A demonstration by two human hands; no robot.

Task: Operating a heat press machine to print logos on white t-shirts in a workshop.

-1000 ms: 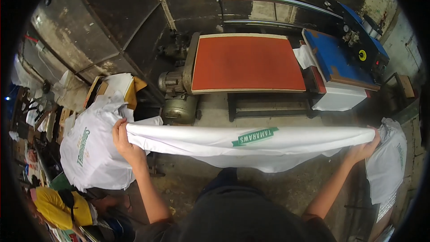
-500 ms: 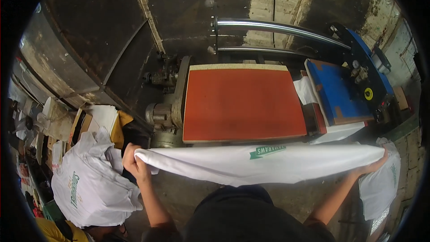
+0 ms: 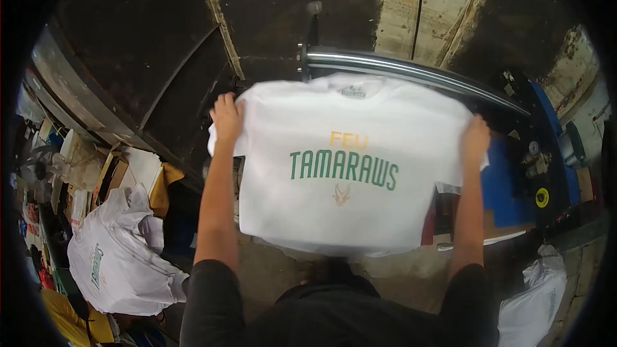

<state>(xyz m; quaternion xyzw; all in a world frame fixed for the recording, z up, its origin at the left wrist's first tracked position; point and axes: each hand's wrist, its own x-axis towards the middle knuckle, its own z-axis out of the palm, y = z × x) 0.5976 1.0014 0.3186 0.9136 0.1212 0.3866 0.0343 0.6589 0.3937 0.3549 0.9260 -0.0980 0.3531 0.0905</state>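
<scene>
A white T-shirt (image 3: 340, 218) with green and yellow lettering and a small animal-head print on its front is stretched out flat before me, collar away from me. My left hand (image 3: 227, 115) is closed on the cloth at its left shoulder and sleeve. At the opposite sleeve, my right hand (image 3: 474, 138) is closed on the fabric too. Behind the shirt lies the heat press; its orange-red platen is covered from view by the shirt. The press's blue heated part (image 3: 508, 186) shows to the right of my right forearm.
Metal rails (image 3: 411, 67) run across behind the shirt. A gauge and yellow knob (image 3: 542, 197) sit on the dark press frame at right. A pile of white printed shirts (image 3: 122, 257) lies at lower left, and another white shirt (image 3: 536, 302) hangs at lower right.
Both hands have moved up and away from me, and toward each other. The shirt, earlier a folded band near my body, is now spread open over the orange-red platen with its printed front showing.
</scene>
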